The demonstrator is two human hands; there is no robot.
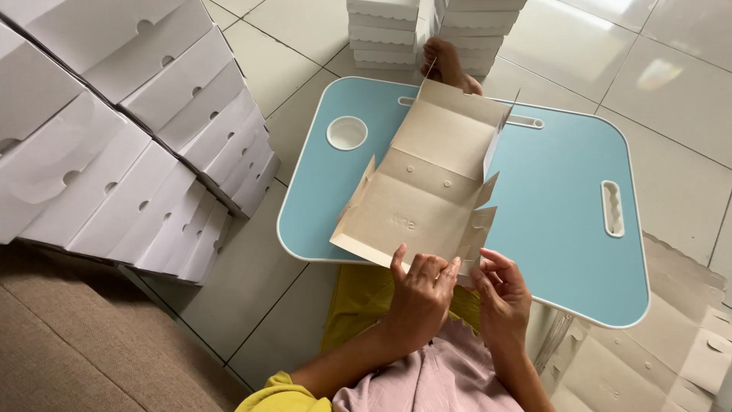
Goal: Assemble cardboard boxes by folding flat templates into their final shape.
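A flat, partly folded beige cardboard box blank [431, 179] lies on a small light-blue lap table [557, 206]; its far panel and side flaps stand up. My left hand [419, 294] grips the blank's near edge, thumb on top. My right hand [499, 294] pinches the near right corner flap with its fingertips. Both hands are at the table's near edge, over my lap.
Stacks of finished white boxes [130, 137] lean at the left, and more white boxes [423, 30] are piled beyond the table. A foot [446, 65] shows behind the table. Flat blanks [663, 343] lie on the tiled floor at right. The table has a round cup hole [347, 133].
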